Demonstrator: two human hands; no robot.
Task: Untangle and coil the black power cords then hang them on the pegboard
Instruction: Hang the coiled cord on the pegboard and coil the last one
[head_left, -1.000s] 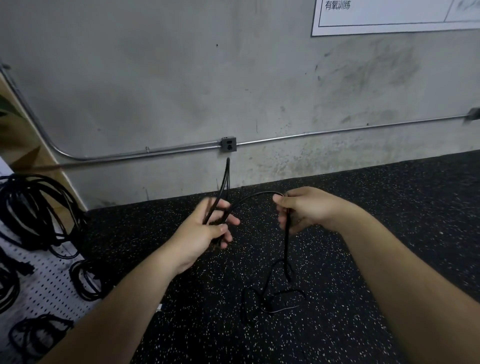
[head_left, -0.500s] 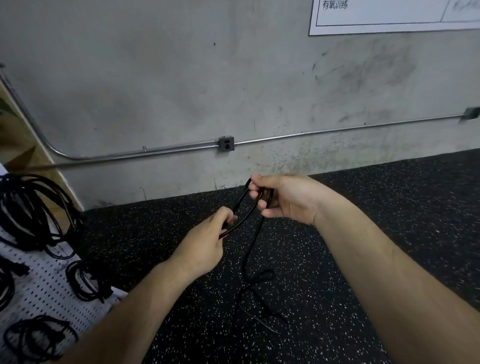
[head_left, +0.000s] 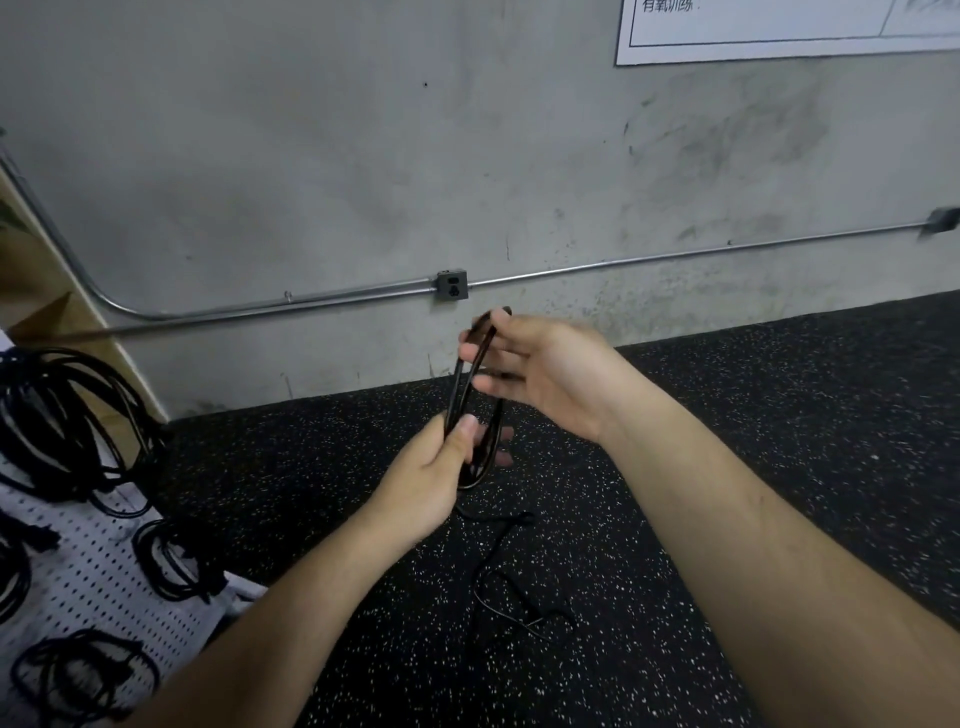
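Both your hands hold the power cord (head_left: 464, 375) loop just below the outlet box (head_left: 452, 285): left hand (head_left: 431, 483) pinches its bottom, right hand (head_left: 540, 374) pinches its top, other fingers loose. Mid-coil; next, wind in the slack.

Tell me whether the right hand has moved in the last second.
Yes. The right hand has moved up and to the left, ending closer to the outlet box on the wall and drawing the black power cord with it.

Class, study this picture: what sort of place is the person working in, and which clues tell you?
Probably a gym or its storeroom: speckled black rubber floor, bare concrete wall with exposed metal conduit, and a white pegboard holding coiled black cords.
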